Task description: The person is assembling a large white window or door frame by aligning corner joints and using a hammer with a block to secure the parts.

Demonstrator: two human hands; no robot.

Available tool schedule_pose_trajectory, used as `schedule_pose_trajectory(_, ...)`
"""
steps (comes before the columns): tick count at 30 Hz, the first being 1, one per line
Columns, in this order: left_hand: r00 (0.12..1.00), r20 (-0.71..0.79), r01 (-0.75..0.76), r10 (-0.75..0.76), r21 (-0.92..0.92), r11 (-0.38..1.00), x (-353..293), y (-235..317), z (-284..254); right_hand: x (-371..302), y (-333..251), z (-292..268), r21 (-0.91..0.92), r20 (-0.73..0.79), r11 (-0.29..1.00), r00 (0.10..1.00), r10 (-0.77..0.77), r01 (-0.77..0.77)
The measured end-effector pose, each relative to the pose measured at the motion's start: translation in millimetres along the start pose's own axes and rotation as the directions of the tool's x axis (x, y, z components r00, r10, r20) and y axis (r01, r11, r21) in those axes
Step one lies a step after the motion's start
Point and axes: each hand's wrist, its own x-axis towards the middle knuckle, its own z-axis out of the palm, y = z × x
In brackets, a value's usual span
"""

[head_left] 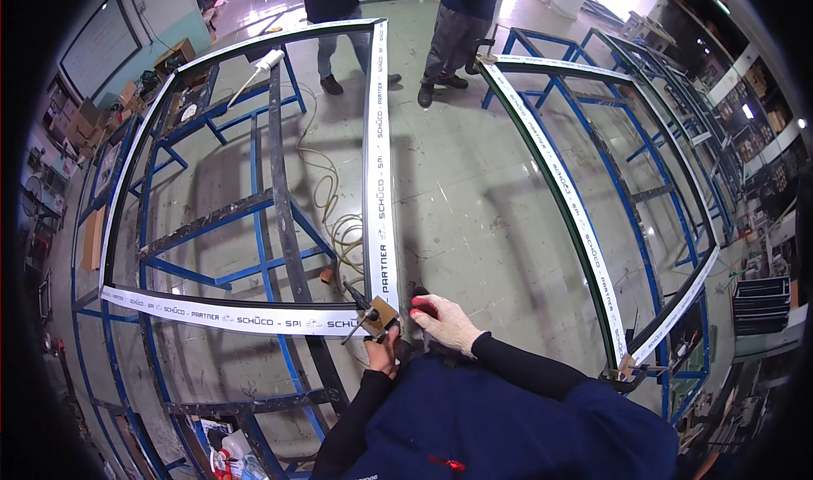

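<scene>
A large frame [379,167] covered in white printed film lies on the left trestle. At its near right corner a dark clamp [366,316] sits with a small brown wooden block [384,312]. My left hand [383,355] is just below this corner, its fingers closed at the clamp's lower part; the grip is partly hidden. Just right of the corner, my right hand [450,324], in a pale glove, is closed around a red and black handled thing [419,304]. What that thing is, I cannot make out.
Blue and black metal trestles [262,251] carry the frame. A white caulking tube [271,60] lies across its far side. A coiled hose [345,230] is on the floor. A second filmed frame [559,175] stands to the right, with a clamp [627,368]. Two people [453,31] stand beyond.
</scene>
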Motion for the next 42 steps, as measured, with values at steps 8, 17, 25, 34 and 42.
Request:
schedule_pose_trajectory(8, 0.996, -0.074, 0.045, -0.049, -0.060, 0.997, -2, 10, 7, -7, 15, -1, -0.012, 0.021, 0.995, 0.995, 0.103, -0.102)
schedule_pose_trajectory(17, 0.996, -0.084, -0.043, 0.043, -0.003, 0.999, -1, 13, 12, -2, 10, 8, -0.016, 0.074, 0.998, 0.995, 0.069, -0.068)
schedule_pose_trajectory(25, 0.980, -0.193, -0.079, 0.052, -0.134, 0.988, -9, 11, 15, -7, 20, -1, -0.009, 0.069, 0.998, 0.995, 0.068, -0.068)
schedule_pose_trajectory(34, 0.987, -0.158, 0.032, -0.043, -0.074, 0.997, 3, 9, 14, -5, 12, 6, -0.026, 0.116, 0.998, 0.991, 0.062, -0.059)
schedule_pose_trajectory(42, 0.991, -0.124, 0.033, -0.051, -0.142, 0.989, -2, 3, -2, -5, 11, 3, -0.045, 0.122, 0.998, 0.991, 0.049, -0.044)
